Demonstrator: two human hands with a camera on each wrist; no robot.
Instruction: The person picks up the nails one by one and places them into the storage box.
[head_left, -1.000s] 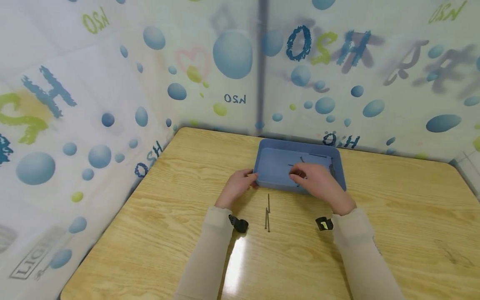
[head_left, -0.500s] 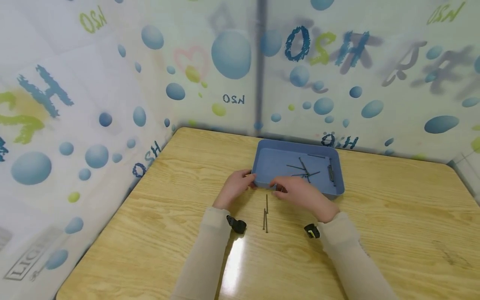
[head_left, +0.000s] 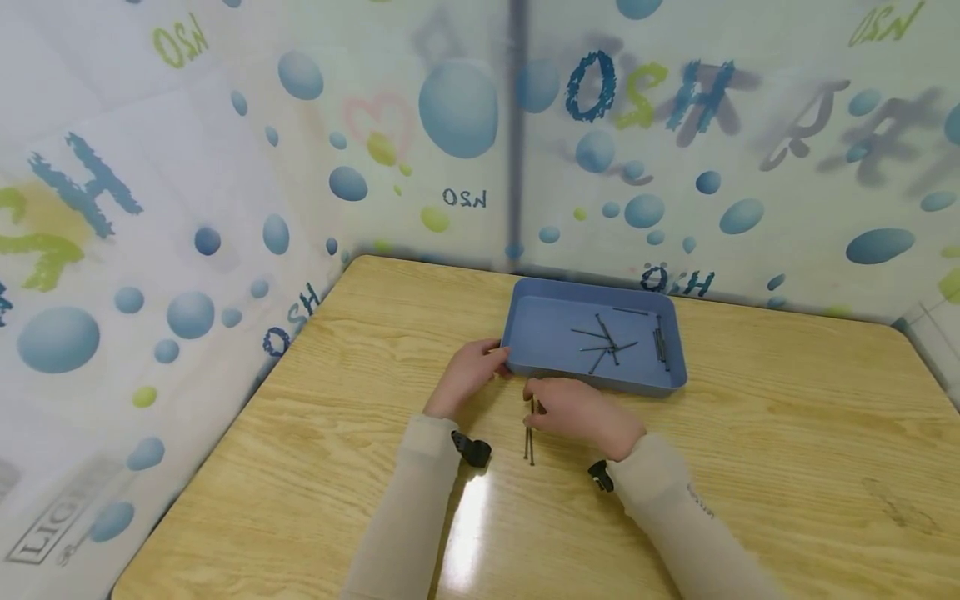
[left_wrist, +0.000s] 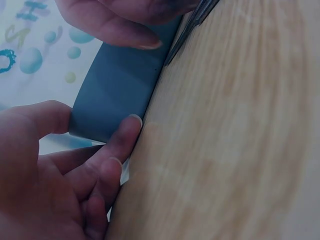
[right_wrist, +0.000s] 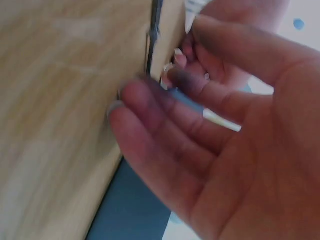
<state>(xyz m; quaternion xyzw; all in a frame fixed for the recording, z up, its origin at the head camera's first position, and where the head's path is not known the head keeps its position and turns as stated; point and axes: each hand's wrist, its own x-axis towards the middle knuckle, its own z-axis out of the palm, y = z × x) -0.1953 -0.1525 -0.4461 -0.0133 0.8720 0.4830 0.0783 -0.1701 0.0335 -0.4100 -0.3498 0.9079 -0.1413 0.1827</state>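
A shallow blue tray (head_left: pixel 543 333) stands near the back of the table, with several dark nails (head_left: pixel 609 343) lying inside. My left hand (head_left: pixel 467 375) holds the tray's near-left corner; the left wrist view shows the thumb at the rim and the fingertips low on its outer wall (left_wrist: pixel 117 90). In front of the tray, my right hand (head_left: pixel 577 412) reaches low over the loose nails (head_left: pixel 529 446) on the table, partly covering them. Its fingers are loosely bent and apart in the right wrist view, with nail shafts (right_wrist: pixel 155 25) just beyond the fingertips (right_wrist: pixel 132 95).
The wood-grain table (head_left: pixel 780 450) extends to both sides and in front of the tray. Printed curtains (head_left: pixel 390 167) with bubbles and letters close off its back and left. Along the tray's right wall several nails (head_left: pixel 660 343) lie side by side.
My right hand has come out of the tray, over its front wall and down to the nails on the table. The nails left in the tray now show. My left hand stays at the corner.
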